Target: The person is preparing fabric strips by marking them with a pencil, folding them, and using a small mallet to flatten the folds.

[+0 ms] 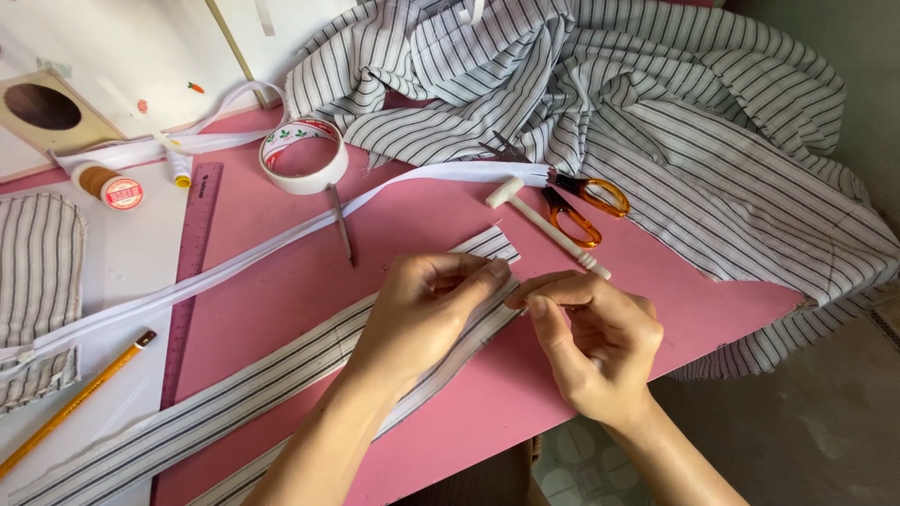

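Pink and cluttered, the surface (309,281) is carrying a long striped fabric strip (225,403) running diagonally from its lower left. Both hands are working at its far end: the left hand (422,309) is pinching the strip's edge, the right hand (595,342) is pressing fingers (548,289) together beside it. Scissors (581,201), tape roll (303,155) and white zipper tape (281,245) are lying unused; no stitching is showing.
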